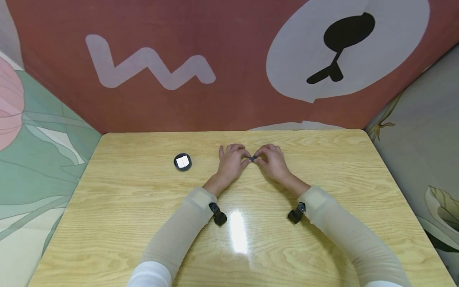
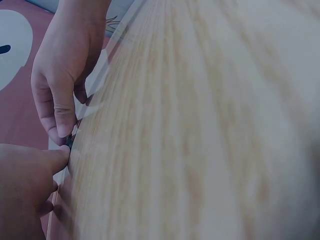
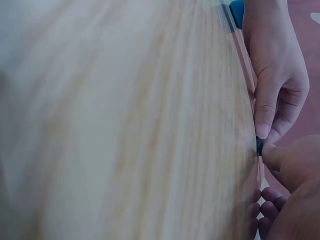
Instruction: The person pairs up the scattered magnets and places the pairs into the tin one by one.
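A small dark piece is pinched between both hands near the far side of the table; its kind is too small to tell. My left hand holds its left end with thumb and forefinger. From the other side my right hand pinches the right end. In the left wrist view the dark piece shows between the two sets of fingertips, just over the table surface. The right wrist view has the same dark piece, mostly covered by fingers.
Left of the hands lies a round dark disc with a bright white square face. The wooden table meets a red patterned wall at its far edge. Small black cameras sit at the wrists.
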Demonstrator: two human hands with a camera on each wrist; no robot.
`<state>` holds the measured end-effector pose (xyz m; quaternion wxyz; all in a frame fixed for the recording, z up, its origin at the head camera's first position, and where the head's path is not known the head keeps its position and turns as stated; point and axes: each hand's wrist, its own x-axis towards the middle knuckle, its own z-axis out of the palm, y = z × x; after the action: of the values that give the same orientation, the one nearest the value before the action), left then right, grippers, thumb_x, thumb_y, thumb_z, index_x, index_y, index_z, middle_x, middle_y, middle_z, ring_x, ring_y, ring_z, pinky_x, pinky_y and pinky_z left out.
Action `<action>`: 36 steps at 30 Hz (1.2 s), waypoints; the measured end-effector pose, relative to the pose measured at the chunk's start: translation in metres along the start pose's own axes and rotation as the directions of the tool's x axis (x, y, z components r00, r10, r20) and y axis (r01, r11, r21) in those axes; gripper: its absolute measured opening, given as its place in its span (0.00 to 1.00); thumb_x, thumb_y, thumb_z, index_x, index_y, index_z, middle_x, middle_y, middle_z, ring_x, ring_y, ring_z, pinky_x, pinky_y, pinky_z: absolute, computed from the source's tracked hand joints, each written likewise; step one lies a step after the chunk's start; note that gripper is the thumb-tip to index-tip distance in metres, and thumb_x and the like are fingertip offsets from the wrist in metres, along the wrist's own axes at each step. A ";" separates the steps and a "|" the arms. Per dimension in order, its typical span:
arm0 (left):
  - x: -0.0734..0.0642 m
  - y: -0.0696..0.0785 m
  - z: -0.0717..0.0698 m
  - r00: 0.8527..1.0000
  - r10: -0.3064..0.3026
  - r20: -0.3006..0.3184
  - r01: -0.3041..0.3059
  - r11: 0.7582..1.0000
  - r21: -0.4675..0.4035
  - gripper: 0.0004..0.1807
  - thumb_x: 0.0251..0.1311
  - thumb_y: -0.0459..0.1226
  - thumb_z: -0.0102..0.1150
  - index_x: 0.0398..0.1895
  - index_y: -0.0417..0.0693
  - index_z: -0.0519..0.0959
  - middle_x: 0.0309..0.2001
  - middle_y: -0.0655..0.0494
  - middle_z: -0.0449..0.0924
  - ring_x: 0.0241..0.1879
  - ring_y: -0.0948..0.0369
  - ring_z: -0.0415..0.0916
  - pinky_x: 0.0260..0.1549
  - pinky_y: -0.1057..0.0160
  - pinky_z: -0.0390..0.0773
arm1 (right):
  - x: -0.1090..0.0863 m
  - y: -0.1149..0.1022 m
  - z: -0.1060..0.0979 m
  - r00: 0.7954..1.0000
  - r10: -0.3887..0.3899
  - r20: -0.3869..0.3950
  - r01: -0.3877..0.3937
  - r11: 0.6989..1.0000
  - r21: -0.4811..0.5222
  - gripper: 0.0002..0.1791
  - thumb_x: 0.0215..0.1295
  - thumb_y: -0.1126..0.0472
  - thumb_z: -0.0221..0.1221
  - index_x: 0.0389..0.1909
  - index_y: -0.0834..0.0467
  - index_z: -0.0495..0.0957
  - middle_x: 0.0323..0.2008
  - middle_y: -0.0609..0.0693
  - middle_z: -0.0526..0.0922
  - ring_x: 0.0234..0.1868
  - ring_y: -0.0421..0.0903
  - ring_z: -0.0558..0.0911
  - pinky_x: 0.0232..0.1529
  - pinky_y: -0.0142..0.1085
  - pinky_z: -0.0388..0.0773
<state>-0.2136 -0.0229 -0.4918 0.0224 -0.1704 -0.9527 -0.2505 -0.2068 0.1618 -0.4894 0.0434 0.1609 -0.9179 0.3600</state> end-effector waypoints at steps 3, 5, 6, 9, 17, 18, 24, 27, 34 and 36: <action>0.000 -0.001 0.001 1.000 -0.001 -0.001 0.001 1.000 0.007 0.10 0.67 0.48 0.66 0.46 0.58 0.87 0.65 0.56 0.76 0.69 0.53 0.64 0.70 0.29 0.41 | 0.000 0.000 0.001 1.000 0.004 0.001 -0.004 1.000 -0.001 0.09 0.65 0.63 0.69 0.43 0.62 0.84 0.52 0.62 0.79 0.54 0.62 0.71 0.58 0.59 0.63; 0.000 -0.001 0.001 1.000 -0.001 0.001 0.001 1.000 0.006 0.10 0.67 0.48 0.66 0.46 0.58 0.87 0.65 0.56 0.76 0.69 0.53 0.64 0.70 0.29 0.41 | 0.000 0.000 0.001 1.000 0.008 0.005 -0.008 1.000 -0.008 0.09 0.65 0.63 0.69 0.43 0.62 0.84 0.53 0.62 0.79 0.55 0.62 0.71 0.59 0.59 0.63; 0.000 -0.001 0.001 1.000 0.000 0.002 0.000 1.000 0.007 0.10 0.67 0.48 0.66 0.46 0.58 0.87 0.65 0.56 0.76 0.69 0.53 0.64 0.70 0.29 0.41 | 0.000 0.000 0.001 1.000 0.008 0.006 -0.008 1.000 -0.013 0.09 0.65 0.63 0.69 0.43 0.62 0.84 0.53 0.62 0.79 0.55 0.62 0.71 0.59 0.60 0.63; 0.000 -0.001 0.001 1.000 0.001 0.002 -0.001 1.000 0.007 0.10 0.67 0.48 0.66 0.46 0.57 0.87 0.65 0.56 0.76 0.69 0.53 0.64 0.70 0.29 0.41 | 0.000 -0.001 0.001 1.000 0.009 0.012 -0.009 1.000 -0.027 0.10 0.64 0.64 0.69 0.45 0.62 0.84 0.53 0.62 0.79 0.56 0.63 0.71 0.58 0.60 0.63; 0.000 -0.003 -0.001 1.000 0.003 0.006 -0.003 1.000 0.019 0.11 0.67 0.49 0.65 0.47 0.58 0.87 0.65 0.58 0.76 0.68 0.54 0.65 0.71 0.30 0.43 | 0.000 -0.004 0.001 1.000 0.000 0.016 0.001 0.998 -0.057 0.14 0.62 0.64 0.71 0.49 0.62 0.85 0.54 0.63 0.79 0.56 0.63 0.72 0.58 0.60 0.64; 0.000 -0.003 -0.001 1.000 0.005 0.007 -0.005 1.000 0.018 0.11 0.67 0.49 0.65 0.47 0.58 0.87 0.65 0.58 0.76 0.69 0.54 0.65 0.71 0.30 0.43 | 0.000 -0.004 0.001 1.000 0.000 0.017 0.001 0.998 -0.060 0.15 0.62 0.64 0.71 0.49 0.62 0.85 0.54 0.63 0.79 0.56 0.63 0.72 0.58 0.61 0.64; 0.000 -0.004 -0.001 1.000 0.008 0.017 -0.008 1.000 0.017 0.11 0.67 0.50 0.65 0.47 0.58 0.86 0.65 0.58 0.76 0.69 0.54 0.65 0.71 0.31 0.43 | 0.000 -0.004 0.000 0.999 0.007 0.031 -0.005 0.998 -0.068 0.14 0.63 0.63 0.71 0.49 0.61 0.85 0.56 0.63 0.78 0.58 0.64 0.71 0.58 0.61 0.63; -0.001 -0.005 -0.002 1.000 0.011 0.024 -0.011 1.000 0.021 0.11 0.68 0.50 0.64 0.47 0.59 0.86 0.65 0.59 0.76 0.69 0.55 0.65 0.71 0.31 0.43 | -0.001 -0.004 0.000 0.999 0.005 0.033 -0.002 0.998 -0.069 0.13 0.63 0.63 0.70 0.48 0.61 0.86 0.55 0.63 0.78 0.58 0.64 0.71 0.58 0.61 0.63; -0.001 -0.006 -0.004 0.999 0.034 0.037 -0.034 0.999 0.000 0.12 0.70 0.51 0.62 0.48 0.57 0.85 0.65 0.57 0.76 0.69 0.53 0.66 0.71 0.30 0.43 | -0.001 -0.003 0.000 1.000 0.007 0.029 -0.005 0.998 -0.061 0.12 0.63 0.63 0.71 0.47 0.60 0.86 0.56 0.63 0.77 0.58 0.64 0.70 0.57 0.61 0.63; -0.001 -0.006 -0.006 0.998 0.036 0.044 -0.036 0.999 -0.008 0.13 0.71 0.50 0.60 0.49 0.57 0.85 0.64 0.56 0.76 0.69 0.53 0.66 0.71 0.30 0.44 | 0.000 -0.004 0.000 1.000 0.011 0.029 -0.009 0.998 -0.056 0.12 0.63 0.62 0.71 0.46 0.60 0.86 0.56 0.63 0.77 0.59 0.64 0.70 0.57 0.61 0.63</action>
<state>-0.2149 -0.0305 -0.4894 0.0053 -0.1932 -0.9489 -0.2495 -0.2053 0.1595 -0.4872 0.0329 0.1602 -0.9290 0.3319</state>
